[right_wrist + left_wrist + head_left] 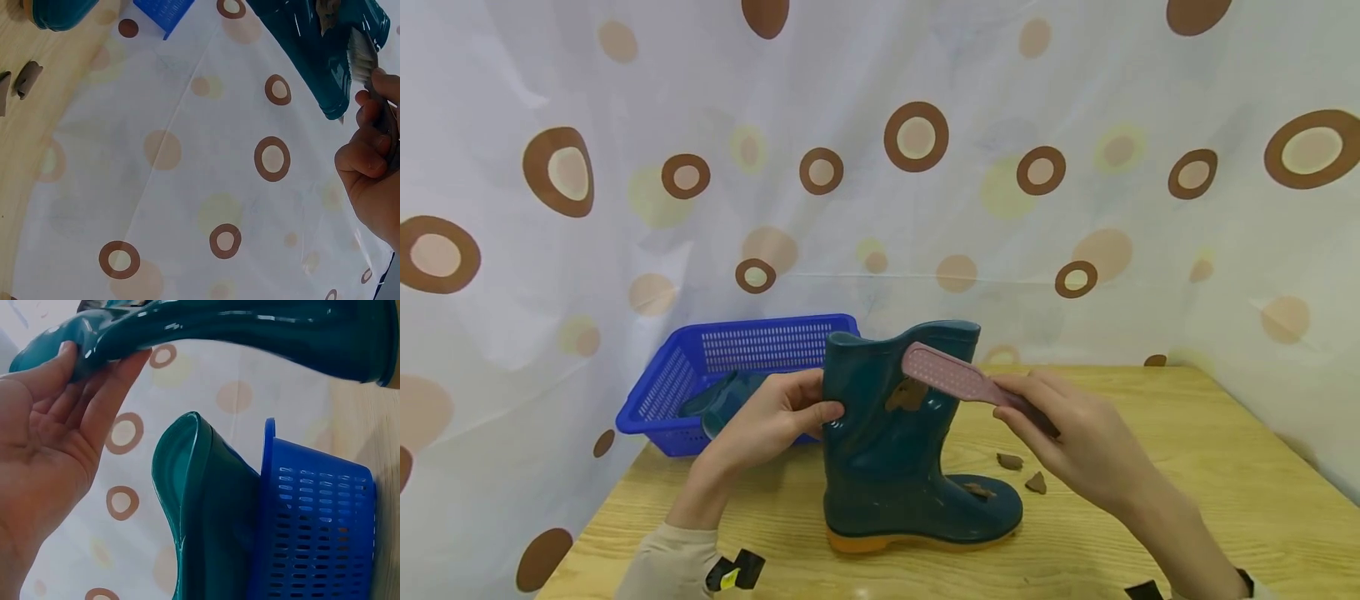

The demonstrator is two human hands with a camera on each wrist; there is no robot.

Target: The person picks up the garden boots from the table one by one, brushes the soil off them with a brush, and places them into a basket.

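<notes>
A dark green rubber boot (880,467) with an orange sole stands upright on the table, toe to the right. My left hand (782,412) grips the back of its shaft near the top, thumb on the near side. In my right hand (1071,437) is the handle of a pink scrub brush (947,372), its head against the upper shaft. White bristles (360,57) face the boot in the right wrist view. Just below the brush head, a brown patch of mud (907,395) clings to the shaft. More brown mud (979,490) lies on the toe.
Behind my left hand, a blue plastic basket (677,350) holds another green boot (219,506). Two brown flakes (1010,461) lie on the wooden table (1150,467) right of the boot. A spotted white curtain (865,217) hangs behind.
</notes>
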